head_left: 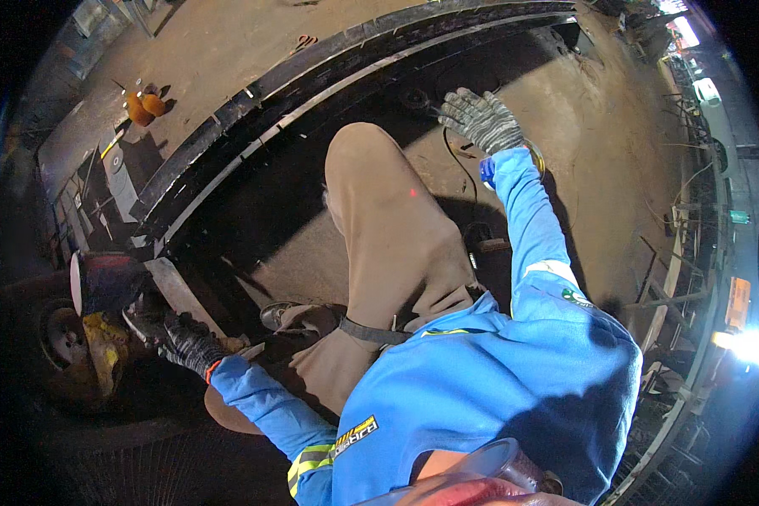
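My right hand (483,122), in a grey striped knit glove, reaches forward at the upper middle with its fingers stretched out. Beside its fingertips lies a dark round piece (417,99), and a thin black cable (459,158) curves down from there. Under my right wrist a yellow-rimmed thing (538,158) shows in part. At the left, my left hand (181,339), in a dark glove, is curled in shadow around something I cannot make out. Next to it are a dark red machine-like body (114,274) with a pale disc (77,284) and a crumpled yellow piece (107,354).
A long dark steel beam (312,66) arcs across in front of my bent knee (367,169). Beyond it, an orange object (143,107) stands on the brown floor. Metal racks and bars (679,295) line the right side, beside a bright light (752,347).
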A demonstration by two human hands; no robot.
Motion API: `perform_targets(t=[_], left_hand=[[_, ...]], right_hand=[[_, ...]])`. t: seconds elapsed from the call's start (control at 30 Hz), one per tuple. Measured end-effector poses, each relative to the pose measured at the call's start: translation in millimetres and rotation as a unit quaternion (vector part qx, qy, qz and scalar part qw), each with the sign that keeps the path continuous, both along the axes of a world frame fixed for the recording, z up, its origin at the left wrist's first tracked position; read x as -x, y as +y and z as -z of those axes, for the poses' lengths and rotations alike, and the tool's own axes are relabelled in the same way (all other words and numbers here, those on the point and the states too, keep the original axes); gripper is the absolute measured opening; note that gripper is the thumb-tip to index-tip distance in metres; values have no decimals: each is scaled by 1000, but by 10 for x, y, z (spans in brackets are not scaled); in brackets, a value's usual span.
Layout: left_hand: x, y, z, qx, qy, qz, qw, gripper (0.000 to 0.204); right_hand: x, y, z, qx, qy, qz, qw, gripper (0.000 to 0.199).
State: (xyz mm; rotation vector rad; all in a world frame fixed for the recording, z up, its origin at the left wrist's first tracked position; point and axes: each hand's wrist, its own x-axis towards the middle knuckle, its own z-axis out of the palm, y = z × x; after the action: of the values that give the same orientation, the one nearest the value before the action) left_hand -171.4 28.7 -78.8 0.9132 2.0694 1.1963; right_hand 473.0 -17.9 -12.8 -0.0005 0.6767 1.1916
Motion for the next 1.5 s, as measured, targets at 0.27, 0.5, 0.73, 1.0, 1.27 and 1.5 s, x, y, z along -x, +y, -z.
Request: perform_targets(t=[0.27,0.5,0.73,1.0,1.27,1.5], left_hand=[[-232,-47,-31,-64,39,32,997,44],[-79,-238,-27,24,136,31,990,30],[-415,-68,-306,-13,-84,-99,991,59],[-386,72,-255,-27,-103,-169,980,46],[-218,173,87,-8,-79,-237,968,40],[-673,359,28,-78,-60,-97,990,30]], right_hand=[[303,467,140,118,-768,-237,583,29],[1680,1578,-117,40,-837,-239,491,30],[1774,3504,667,6,-924,-300,-237,98],[1725,4271,1296,-43,-820,-476,-316,119],[1724,3671,1139,-2,-901,-298,-316,110],[1442,2798,371,24,-939,-301,-164,86]])
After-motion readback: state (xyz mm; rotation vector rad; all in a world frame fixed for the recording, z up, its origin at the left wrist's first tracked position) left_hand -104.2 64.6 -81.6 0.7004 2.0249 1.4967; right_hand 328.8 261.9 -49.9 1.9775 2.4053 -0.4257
